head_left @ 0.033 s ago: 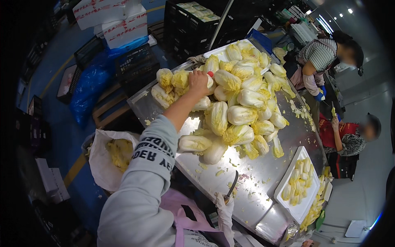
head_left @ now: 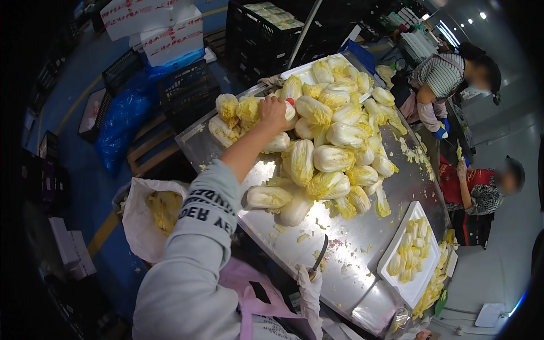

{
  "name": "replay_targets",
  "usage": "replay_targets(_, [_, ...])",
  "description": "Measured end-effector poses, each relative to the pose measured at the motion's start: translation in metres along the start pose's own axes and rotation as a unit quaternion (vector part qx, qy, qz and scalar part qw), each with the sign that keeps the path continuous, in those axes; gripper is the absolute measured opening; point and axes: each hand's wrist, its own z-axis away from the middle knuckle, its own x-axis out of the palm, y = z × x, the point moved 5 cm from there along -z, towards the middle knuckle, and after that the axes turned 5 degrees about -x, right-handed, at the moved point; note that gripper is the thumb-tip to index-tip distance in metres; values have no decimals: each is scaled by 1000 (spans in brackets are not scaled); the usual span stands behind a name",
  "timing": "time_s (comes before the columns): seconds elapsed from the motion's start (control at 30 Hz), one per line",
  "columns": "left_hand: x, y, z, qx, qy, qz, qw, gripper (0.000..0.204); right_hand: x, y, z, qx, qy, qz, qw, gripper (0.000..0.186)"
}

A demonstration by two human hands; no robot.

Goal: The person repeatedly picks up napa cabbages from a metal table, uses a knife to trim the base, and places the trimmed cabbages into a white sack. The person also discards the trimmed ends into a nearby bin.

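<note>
My bare left hand [head_left: 274, 114] reaches across to the far left of a heap of napa cabbages [head_left: 335, 158]. Its fingers are bent round a pale cabbage [head_left: 289, 112], which they partly hide. A small red spot of something I cannot make out shows beside the fingertips. My right hand [head_left: 309, 289], in a white glove, is low in front of me near the table's front edge. It grips a knife [head_left: 321, 255] with a dark curved blade pointing away from me. Two cabbages [head_left: 267, 197] lie at the near left of the heap.
Leaf scraps litter the metal table [head_left: 345, 243]. White trays of cabbages stand at the right [head_left: 409, 255] and far end. A white sack [head_left: 144, 221] of leaves is at left, near black crates [head_left: 188, 90]. Two people [head_left: 433, 85] work across the table.
My left sleeve and forearm have shifted slightly left and toward me. The left hand stays on the cabbage, and the right hand with the knife looks unmoved.
</note>
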Motion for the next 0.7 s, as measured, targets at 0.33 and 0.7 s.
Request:
replay_targets(0.33, [-68,-63,148,-123,-246,869,411,57,28,-45,-39,-43,-63,120,990,17])
replay_targets(0.7, [-28,-123,439,-219,-102,942,233,72,95,-16,-34,-6,-366,65,928,21])
